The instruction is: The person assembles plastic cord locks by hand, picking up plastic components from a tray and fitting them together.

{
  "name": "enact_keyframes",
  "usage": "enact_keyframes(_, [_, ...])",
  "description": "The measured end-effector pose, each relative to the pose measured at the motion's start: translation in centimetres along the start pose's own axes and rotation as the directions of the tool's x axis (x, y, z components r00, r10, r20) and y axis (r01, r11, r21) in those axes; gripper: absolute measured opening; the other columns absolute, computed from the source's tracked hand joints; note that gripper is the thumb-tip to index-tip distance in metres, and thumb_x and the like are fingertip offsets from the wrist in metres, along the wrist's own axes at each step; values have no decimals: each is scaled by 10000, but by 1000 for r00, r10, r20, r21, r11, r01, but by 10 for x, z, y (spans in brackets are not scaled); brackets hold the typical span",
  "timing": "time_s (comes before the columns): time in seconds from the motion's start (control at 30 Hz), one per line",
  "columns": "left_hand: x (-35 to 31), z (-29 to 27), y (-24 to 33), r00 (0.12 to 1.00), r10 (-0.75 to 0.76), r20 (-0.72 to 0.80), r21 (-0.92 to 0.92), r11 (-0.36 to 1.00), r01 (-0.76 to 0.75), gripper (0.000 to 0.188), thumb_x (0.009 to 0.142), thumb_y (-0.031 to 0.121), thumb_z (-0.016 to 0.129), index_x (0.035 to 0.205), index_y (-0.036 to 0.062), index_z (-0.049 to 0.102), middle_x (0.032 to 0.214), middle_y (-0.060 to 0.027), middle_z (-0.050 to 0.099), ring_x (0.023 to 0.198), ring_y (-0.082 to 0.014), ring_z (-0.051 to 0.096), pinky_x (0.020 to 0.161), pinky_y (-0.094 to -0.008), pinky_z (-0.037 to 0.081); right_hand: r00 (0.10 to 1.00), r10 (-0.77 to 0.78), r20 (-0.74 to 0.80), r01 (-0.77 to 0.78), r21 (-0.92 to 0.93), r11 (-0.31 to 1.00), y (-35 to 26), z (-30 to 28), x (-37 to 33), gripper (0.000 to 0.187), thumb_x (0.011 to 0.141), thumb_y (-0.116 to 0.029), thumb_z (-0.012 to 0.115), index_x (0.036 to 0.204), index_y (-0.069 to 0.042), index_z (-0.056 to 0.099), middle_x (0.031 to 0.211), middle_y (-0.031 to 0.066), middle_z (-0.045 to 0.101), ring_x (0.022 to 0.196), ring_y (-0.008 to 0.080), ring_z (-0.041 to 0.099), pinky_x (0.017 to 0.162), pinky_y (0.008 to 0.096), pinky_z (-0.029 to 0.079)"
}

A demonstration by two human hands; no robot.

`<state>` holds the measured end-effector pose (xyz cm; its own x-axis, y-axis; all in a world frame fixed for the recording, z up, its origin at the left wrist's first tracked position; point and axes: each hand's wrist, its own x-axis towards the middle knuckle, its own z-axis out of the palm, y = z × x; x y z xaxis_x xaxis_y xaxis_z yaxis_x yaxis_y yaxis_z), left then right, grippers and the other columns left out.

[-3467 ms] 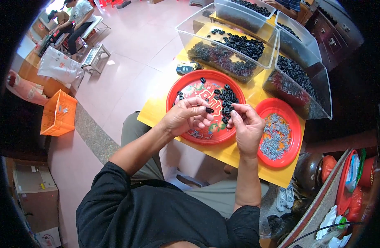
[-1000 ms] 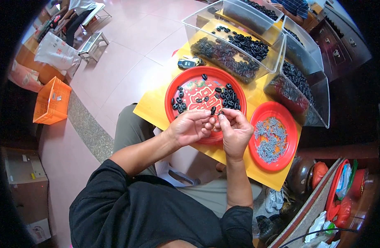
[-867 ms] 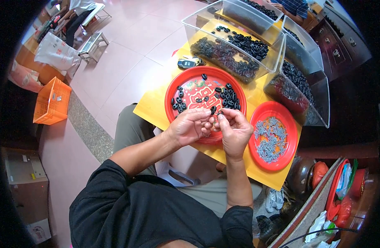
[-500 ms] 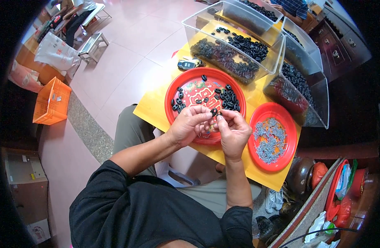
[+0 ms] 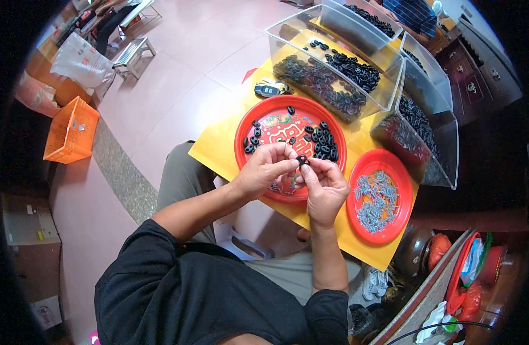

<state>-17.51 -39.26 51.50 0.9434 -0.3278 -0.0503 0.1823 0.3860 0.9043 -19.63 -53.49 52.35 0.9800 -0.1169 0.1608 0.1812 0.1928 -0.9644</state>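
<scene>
My left hand (image 5: 265, 172) and my right hand (image 5: 324, 194) meet over the near part of a round red tray (image 5: 239, 133). Pinched between their fingertips is a small black oval plastic piece with two holes (image 5: 302, 160); a second dark piece seems pressed against it, partly hidden by my fingers. More black two-holed pieces (image 5: 323, 140) are heaped at the tray's right side, and several lie along its left. To the right, a smaller red plate (image 5: 407, 192) carries many thin grey pieces that look like screws or pins (image 5: 375, 208).
Clear plastic bins of black pieces (image 5: 356, 73) stand at the far side of the yellow tabletop (image 5: 215, 141). A car key (image 5: 267, 89) lies behind the tray. Another person's arm in a blue sleeve (image 5: 411, 17) shows beyond the bins. An orange crate (image 5: 75, 132) sits on the floor at left.
My fingertips have drawn closer together, and the black pieces that were slightly apart now meet. The whole view has shifted a little.
</scene>
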Motion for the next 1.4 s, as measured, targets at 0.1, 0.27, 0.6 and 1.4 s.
enact_keyframes(0.1, [-2,0,7,999,-42,5,55,998,42,81,876,114,586,845,56,539,659,46,520,528,-21,466,467,-169,366,1000,-1,22,1,12,1000,2,-1,0,113,826,59,624,934,29,611,804,37,618,633,84,610,556,214,530])
enact_keyframes(0.27, [5,-16,12,988,-85,126,141,988,67,96,867,127,594,837,55,538,648,52,505,531,-23,449,464,-174,331,995,15,96,-14,-20,1000,1,-4,-1,166,811,78,629,966,24,607,813,60,628,632,109,621,582,229,541])
enact_keyframes(0.6, [14,-34,31,848,-336,411,193,940,280,111,831,152,643,817,62,581,626,45,526,511,-38,478,458,-176,351,877,-11,480,87,-137,987,-5,-22,10,344,759,18,680,1097,-2,618,922,74,662,784,138,631,687,263,506])
enact_keyframes(1.4, [3,-60,79,994,-77,71,457,888,36,103,854,145,639,895,55,610,733,39,569,632,-30,517,544,-183,419,912,-400,-88,321,-451,833,-84,-78,40,256,831,102,551,1064,17,617,858,53,613,641,98,573,594,225,501])
